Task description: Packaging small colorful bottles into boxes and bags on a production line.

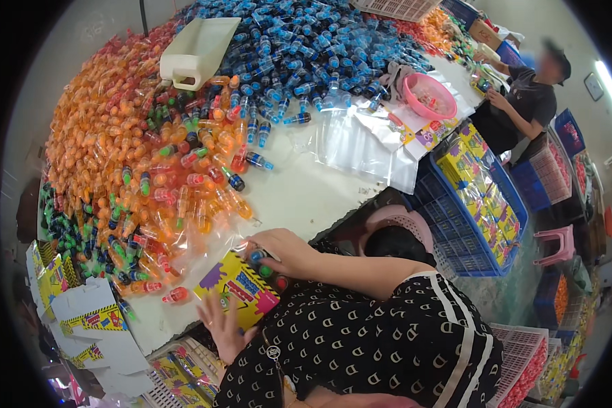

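A small yellow printed box [253, 287] with purple splashes is tilted at the table's near edge, close to my body. My left hand [222, 325] grips its lower left side, fingers spread over the printed face. At the box's upper right side, my right hand [283, 250] curls around several small bottles [265, 270] with blue, green and red caps. How far these bottles sit inside the box is hidden. Clear plastic film [224, 246] lies just behind the box. A red-capped bottle [175, 294] lies on the table left of it.
Orange bottles [109, 136] and blue bottles [306, 44] are heaped across the white table [296, 197], with a cream scoop [198, 51] on top. Flattened cartons [98, 326] lie at left. Right are clear bags [360, 146], a pink basin [430, 96], a blue crate [449, 224] and a co-worker [530, 102].
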`<state>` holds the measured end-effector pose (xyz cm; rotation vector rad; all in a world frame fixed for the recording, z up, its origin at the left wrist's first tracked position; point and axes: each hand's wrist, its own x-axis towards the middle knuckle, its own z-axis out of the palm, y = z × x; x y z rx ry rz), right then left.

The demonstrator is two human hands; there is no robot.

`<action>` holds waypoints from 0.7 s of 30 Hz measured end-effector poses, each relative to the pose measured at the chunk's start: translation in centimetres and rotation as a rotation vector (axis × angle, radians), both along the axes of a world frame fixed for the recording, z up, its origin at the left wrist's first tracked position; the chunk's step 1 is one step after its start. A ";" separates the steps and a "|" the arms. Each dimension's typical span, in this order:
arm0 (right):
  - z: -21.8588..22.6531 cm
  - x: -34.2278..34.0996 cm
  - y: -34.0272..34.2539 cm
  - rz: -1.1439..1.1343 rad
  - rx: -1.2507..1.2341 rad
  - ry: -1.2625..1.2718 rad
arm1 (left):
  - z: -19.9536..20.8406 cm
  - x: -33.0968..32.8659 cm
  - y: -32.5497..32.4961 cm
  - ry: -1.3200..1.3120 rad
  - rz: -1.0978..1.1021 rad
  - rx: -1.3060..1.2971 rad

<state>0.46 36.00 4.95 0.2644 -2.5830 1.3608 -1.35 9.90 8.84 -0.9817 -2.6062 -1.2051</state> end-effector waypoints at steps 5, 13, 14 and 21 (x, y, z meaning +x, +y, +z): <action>0.6 -0.4 2.3 -0.049 -0.005 0.061 | -0.7 -2.7 3.2 0.171 -0.308 -0.637; -1.3 4.4 12.3 -0.688 -0.901 -0.019 | 0.4 -3.7 0.7 -0.053 -0.249 -0.554; 1.2 4.4 11.3 -0.621 -0.926 0.007 | -0.1 -3.8 1.3 -0.015 -0.088 -0.092; 2.2 1.4 -1.0 0.084 -0.636 0.026 | 0.8 -3.8 2.6 -0.177 0.125 0.409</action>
